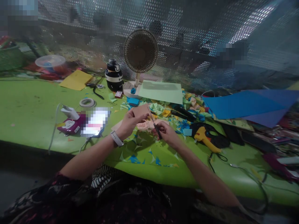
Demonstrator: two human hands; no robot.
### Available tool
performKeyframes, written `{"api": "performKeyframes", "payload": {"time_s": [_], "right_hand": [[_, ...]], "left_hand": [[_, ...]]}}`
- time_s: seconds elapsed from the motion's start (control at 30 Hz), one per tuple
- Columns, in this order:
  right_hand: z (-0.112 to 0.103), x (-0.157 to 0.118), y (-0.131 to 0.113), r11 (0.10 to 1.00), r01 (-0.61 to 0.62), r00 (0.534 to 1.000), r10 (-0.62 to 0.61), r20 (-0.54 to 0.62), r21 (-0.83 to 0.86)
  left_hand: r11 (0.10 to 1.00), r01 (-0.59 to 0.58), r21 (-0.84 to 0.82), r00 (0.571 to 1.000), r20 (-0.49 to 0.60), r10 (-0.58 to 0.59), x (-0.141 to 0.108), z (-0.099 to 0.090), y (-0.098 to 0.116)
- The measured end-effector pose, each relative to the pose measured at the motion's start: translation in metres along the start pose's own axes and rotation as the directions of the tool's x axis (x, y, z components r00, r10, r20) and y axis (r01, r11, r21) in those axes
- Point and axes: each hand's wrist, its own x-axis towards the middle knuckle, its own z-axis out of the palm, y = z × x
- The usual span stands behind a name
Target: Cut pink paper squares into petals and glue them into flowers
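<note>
Between the thumb and fingers of my left hand (130, 122) is a piece of pinkish-tan paper (140, 110). My right hand (165, 132) grips a pair of scissors (157, 128) with dark handles, its blades pointing up and left to the right edge of that paper. Below the blades lie cut pink paper pieces (144, 125) on the green table (173, 174). Small blue and pale scraps (135, 159) are scattered nearer the table's front edge.
Behind stand a small fan (140, 51) and a dark bottle (114, 76). A lit phone (96, 122) and white tape roll (87, 102) lie left. Right are a yellow glue gun (206, 140), blue sheets (243, 104) and cables; pale green paper (161, 91) lies by the fan.
</note>
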Motion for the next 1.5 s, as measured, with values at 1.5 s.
{"api": "performKeyframes", "payload": {"time_s": [1.5], "right_hand": [[0.0036,-0.0029,-0.0036,1.000,-0.024,1.000,0.024,-0.020,0.009]], "left_hand": [[0.996,0.034,-0.086,0.990,0.140,-0.022,0.0023,-0.0007,0.0003]]}}
